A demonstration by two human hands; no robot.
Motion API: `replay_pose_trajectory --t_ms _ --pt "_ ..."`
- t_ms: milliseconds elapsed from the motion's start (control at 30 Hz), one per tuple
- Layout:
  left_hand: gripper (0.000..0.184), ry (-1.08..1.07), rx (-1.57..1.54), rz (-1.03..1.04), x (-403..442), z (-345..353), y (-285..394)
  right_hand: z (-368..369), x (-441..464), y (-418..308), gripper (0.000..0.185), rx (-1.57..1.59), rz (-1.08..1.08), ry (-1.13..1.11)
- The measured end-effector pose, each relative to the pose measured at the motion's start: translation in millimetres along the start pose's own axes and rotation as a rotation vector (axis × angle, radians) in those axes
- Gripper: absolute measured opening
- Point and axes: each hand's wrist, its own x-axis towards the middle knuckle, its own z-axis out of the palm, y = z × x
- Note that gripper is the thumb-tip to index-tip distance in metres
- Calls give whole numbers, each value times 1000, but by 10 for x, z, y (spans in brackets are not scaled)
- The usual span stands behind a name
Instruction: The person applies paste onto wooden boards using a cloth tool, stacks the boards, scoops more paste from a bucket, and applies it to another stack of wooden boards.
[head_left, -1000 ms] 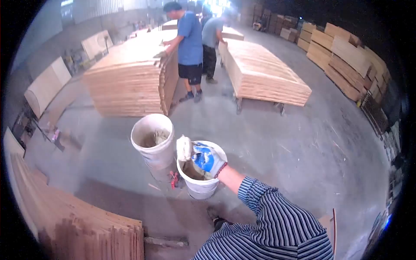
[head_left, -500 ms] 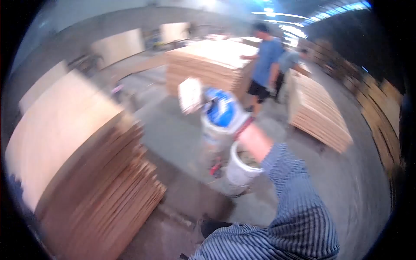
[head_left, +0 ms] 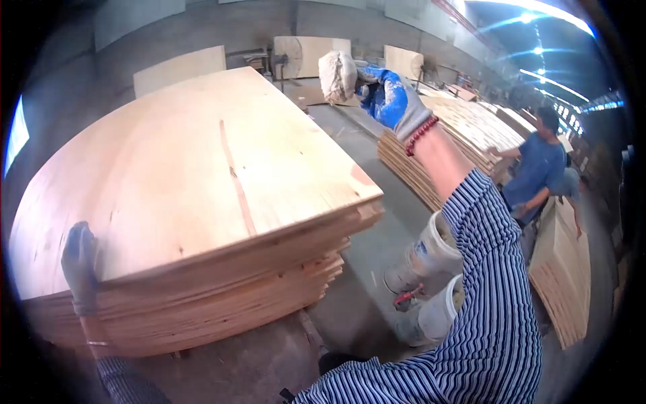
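Observation:
My right hand (head_left: pixel 393 101), in a blue-and-white glove with a red bead bracelet at the wrist, is raised beyond the far right corner of a plywood stack. Its fingers are closed round what looks like a putty knife (head_left: pixel 338 76), whose end is thick with pale paste; the handle is hidden in the glove. My left hand (head_left: pixel 81 262), gloved and slightly blurred, lies at the near left edge of the top plywood sheet (head_left: pixel 155 168), with the thumb apart from the fingers. A long brown streak and a few small knots mark that sheet.
Two white buckets (head_left: pixel 420 252) stand on the floor to the right, with a red-handled item (head_left: pixel 408 295) between them. A co-worker in a blue shirt (head_left: pixel 538 161) and another person stand among further plywood stacks (head_left: pixel 562 269). More panels (head_left: pixel 178 69) stand along the wall.
The view has swung left toward the near plywood stack. My right hand has moved from above the buckets to beyond the stack's corner, still holding the putty knife. My left hand now shows.

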Motion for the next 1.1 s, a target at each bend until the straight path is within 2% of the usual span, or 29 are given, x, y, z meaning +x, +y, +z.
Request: replay_pose_trajectory --t_ms 33,67,133,200,233,300,333,367,400,433,500,567,600,633,700,900,967,1100 --pt "27 -4 11 4 -137 -48 75 54 63 50 17 -31 -21 -5" --pt "27 -12 -11 -44 -503 -19 438 -130 -23 -58 18 -76 -29 -18" --pt "27 40 28 -58 -1497 330 1530 -914 -414 -572 18 52 54 -142" --pt "26 71 38 -59 -2180 580 2314 -1235 -771 -847 19 123 58 -264" --pt "26 85 48 -70 -2307 594 2473 -1185 -798 -752 17 -51 -99 -332" --pt "24 18 -160 -254 -2395 538 2576 -1028 -542 -467 12 486 360 -254" --pt "22 40 -196 -250 -2413 537 2544 -968 -542 -224 9 365 377 -237" --pt "22 50 -191 -261 -2419 522 2551 -948 -523 70 8 243 391 -220" --pt "22 64 -186 -265 -2421 505 2588 -1099 -281 535 13 -130 284 -225" --pt "22 79 -180 -269 -2429 492 2623 -1042 -359 620 14 -690 160 -136" --pt "22 101 -199 -291 -2469 475 2677 -969 -191 646 9 -629 233 -184" --pt "22 125 -217 -311 -2507 477 2731 -949 108 659 14 -662 244 -348" --pt "22 125 -208 -303 -2522 481 2763 -774 55 532 15 -788 281 -404" --pt "22 114 -206 -287 -2502 499 2779 -763 109 567 15 -788 285 -404" --pt "22 112 -215 -279 -2498 547 2794 -746 210 648 16 -1168 156 -542" --pt "23 64 -155 -212 -2475 654 2875 -752 -756 148 26 -1155 190 -721" --pt "24 58 -311 -228 -2469 604 2810 -612 -1189 -59 24 -1182 227 -672" --pt "27 -67 -345 -172 -2459 151 2725 -428 -2147 -313 23 -1043 268 -620"
